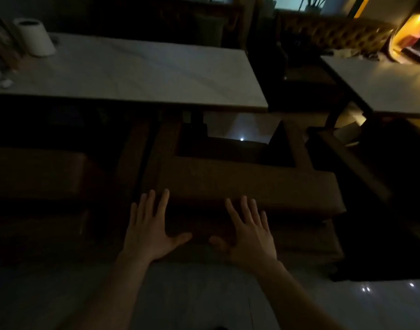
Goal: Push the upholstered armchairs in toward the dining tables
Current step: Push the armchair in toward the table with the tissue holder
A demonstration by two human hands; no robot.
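armchairs: 2, centre armchair [240, 184] | tables: 2 | left hand [149, 232], right hand [249, 236]: fingers splayed flat

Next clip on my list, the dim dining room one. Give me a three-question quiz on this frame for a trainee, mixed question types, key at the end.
1. True or false: the left hand and the right hand both lie flat, fingers spread, on the back of the armchair.
2. Multiple choice: the white paper roll stands on the near dining table at its: A) far left, B) far right, C) near right corner.
3. Fill in: the armchair's seat faces the ____.

Key: 1 true; 2 A; 3 table.
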